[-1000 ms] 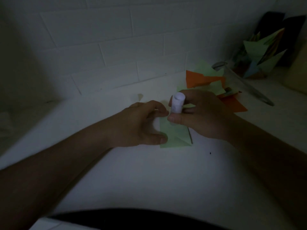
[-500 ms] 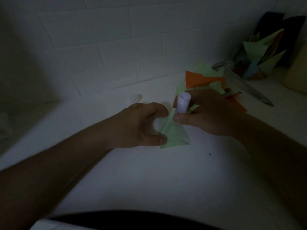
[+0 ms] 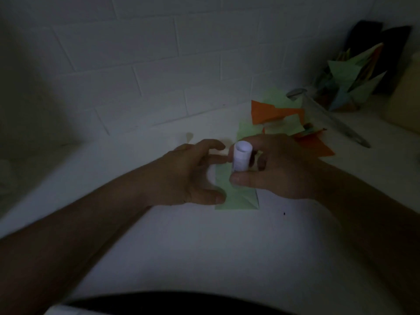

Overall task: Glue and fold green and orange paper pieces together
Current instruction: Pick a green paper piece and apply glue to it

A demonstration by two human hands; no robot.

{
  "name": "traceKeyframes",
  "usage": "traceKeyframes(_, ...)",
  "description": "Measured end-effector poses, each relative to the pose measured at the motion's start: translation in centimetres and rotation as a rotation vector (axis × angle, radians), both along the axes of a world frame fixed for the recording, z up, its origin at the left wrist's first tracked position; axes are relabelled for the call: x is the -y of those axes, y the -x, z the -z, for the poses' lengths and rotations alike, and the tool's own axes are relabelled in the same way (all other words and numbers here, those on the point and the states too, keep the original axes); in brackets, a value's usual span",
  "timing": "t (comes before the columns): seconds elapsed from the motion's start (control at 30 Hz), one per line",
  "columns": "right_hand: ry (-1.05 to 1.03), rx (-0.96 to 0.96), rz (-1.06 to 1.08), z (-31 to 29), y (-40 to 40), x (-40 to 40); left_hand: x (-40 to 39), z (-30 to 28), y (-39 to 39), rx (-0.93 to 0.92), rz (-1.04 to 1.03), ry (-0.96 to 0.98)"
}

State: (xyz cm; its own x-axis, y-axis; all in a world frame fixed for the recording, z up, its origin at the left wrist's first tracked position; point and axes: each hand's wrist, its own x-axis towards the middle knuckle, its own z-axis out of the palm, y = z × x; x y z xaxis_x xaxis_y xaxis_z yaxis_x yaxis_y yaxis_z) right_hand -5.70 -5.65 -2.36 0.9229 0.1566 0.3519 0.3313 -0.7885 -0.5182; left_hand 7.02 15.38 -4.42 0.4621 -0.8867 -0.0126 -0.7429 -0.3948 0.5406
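A folded light-green paper piece [image 3: 236,196] lies on the white table in the middle of the view. My left hand [image 3: 186,176] rests on its left edge, thumb and fingertips pressing it down. My right hand [image 3: 277,169] holds a white glue stick [image 3: 242,159] upright over the paper; its lower end is hidden behind my thumb. Behind my right hand lie loose orange paper pieces [image 3: 270,112] and green paper pieces [image 3: 286,125], partly overlapping.
A white brick wall [image 3: 159,76] closes the back. A clear ruler [image 3: 334,119] lies diagonally at the right. A bundle of folded coloured paper shapes [image 3: 354,76] stands in the far right corner. The scene is dim.
The glue stick and my right hand have shifted slightly across the green paper. My left hand's fingers have lifted a little while still pinning the paper.
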Motion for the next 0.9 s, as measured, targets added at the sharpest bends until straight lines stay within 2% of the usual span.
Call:
traceKeyframes(0.1,-0.005,-0.01,0.049,0.2,-1.1,0.4,0.0,-0.3,0.3,0.027,0.003,-0.025)
traceKeyframes(0.23,0.063,0.1,0.143,0.2,-1.8,0.6,-0.2,-0.6,0.6,0.051,0.0,-0.056)
traceKeyframes(0.3,0.031,0.125,0.203,0.1,-1.9,0.7,-0.3,-0.8,0.8,0.033,0.003,-0.052)
traceKeyframes(0.4,-0.114,0.116,0.076,-0.6,-1.4,1.1,-0.3,-0.9,0.9,0.038,0.015,-0.045)
traceKeyframes(0.5,-0.046,-0.008,-0.105,-1.0,0.3,0.3,-0.2,-0.9,1.0,0.058,0.013,-0.02)
traceKeyframes(0.57,-0.05,-0.089,-0.153,-0.9,0.7,0.1,-0.2,-0.7,0.8,0.064,0.016,-0.002)
traceKeyframes(0.8,-0.066,-0.045,0.0,-0.1,-0.8,1.1,-0.3,-0.5,0.7,0.052,0.028,0.004)
traceKeyframes(0.9,-0.015,0.044,0.091,0.1,-1.2,1.3,-0.2,-0.5,0.7,0.048,0.034,0.009)
